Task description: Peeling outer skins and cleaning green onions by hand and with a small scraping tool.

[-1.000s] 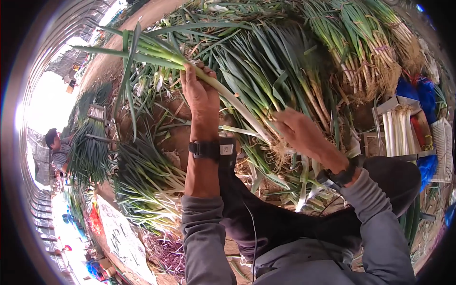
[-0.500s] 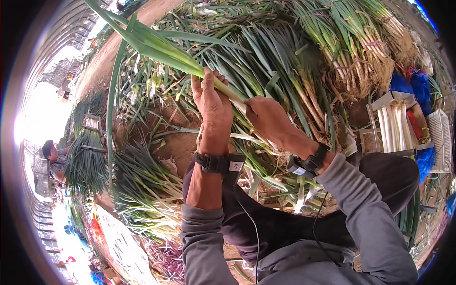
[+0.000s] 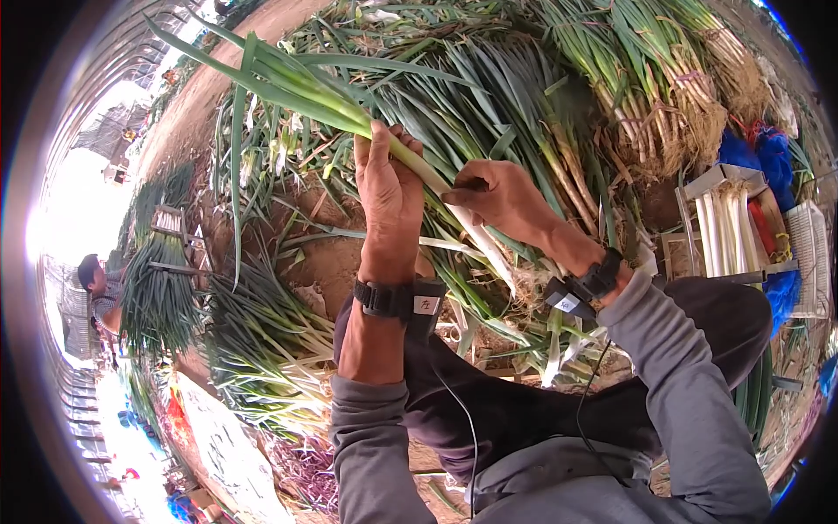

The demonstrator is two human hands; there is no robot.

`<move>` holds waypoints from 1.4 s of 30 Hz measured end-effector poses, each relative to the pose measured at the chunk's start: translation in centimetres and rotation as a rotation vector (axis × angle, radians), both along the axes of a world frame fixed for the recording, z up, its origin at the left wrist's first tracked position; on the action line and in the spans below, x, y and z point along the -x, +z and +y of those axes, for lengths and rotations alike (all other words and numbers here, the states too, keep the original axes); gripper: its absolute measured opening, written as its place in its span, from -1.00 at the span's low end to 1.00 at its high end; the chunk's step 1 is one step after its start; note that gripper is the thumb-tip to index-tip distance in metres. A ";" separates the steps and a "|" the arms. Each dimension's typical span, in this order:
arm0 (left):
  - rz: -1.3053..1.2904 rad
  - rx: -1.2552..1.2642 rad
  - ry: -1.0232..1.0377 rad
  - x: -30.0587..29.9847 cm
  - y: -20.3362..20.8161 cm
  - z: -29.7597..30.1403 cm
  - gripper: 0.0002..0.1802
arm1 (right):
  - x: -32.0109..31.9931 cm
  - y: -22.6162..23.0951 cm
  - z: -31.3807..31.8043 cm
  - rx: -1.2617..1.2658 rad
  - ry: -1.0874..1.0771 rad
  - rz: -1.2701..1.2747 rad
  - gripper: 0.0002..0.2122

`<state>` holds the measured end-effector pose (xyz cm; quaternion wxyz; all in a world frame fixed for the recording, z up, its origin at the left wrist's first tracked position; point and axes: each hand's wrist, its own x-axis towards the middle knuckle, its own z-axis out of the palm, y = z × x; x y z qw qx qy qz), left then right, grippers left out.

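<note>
My left hand (image 3: pixel 390 194) grips a long green onion (image 3: pixel 323 100) by its pale stalk, the green leaves fanning up and to the left. My right hand (image 3: pixel 504 199) is closed on the same stalk just to the right, pinching its skin near the white lower part (image 3: pixel 483 240), whose root end points down toward my lap. Both wrists wear black bands with small devices. My dark trousers and grey sleeves fill the lower middle.
Loose green onions (image 3: pixel 489 79) are heaped ahead; tied bundles with roots (image 3: pixel 672 113) lie upper right. Peeled white stalks stand in a crate (image 3: pixel 724 231) at right. More bundles (image 3: pixel 253 349) lie at left on the dirt. Another person (image 3: pixel 96 284) sits far left.
My right hand has risen from lower on the stalk to meet my left hand. The onion has swung up, and its leaves have lifted toward the upper left.
</note>
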<state>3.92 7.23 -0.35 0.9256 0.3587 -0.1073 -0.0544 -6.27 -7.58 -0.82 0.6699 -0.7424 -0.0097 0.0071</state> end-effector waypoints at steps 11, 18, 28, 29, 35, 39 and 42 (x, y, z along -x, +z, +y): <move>0.011 -0.050 0.018 0.6 0.9 -0.3 -0.81 | 3.2 0.9 0.2 0.479 0.065 -0.436 -0.81; 0.025 -0.030 0.141 -0.6 1.6 1.1 -0.73 | 5.1 2.2 -2.3 -0.224 0.087 0.012 -0.79; -0.060 -0.022 0.225 -2.7 2.1 5.3 -0.70 | 16.5 -16.1 -7.2 0.814 0.599 0.320 -0.70; -0.057 -0.025 0.222 -2.6 2.2 5.0 -0.70 | 17.0 -16.7 -7.3 0.927 0.631 0.307 -0.65; -0.056 -0.059 0.325 -3.4 1.6 5.1 -0.76 | 9.1 -5.9 -2.5 0.687 0.042 -0.409 -0.54; 0.006 -0.051 0.403 -4.5 1.2 5.7 -0.76 | 8.7 -6.5 0.0 0.873 0.051 -0.401 -0.66; 0.092 -0.135 0.476 -5.4 0.5 7.4 -0.77 | 9.9 -5.6 0.0 0.864 0.070 -0.462 -0.75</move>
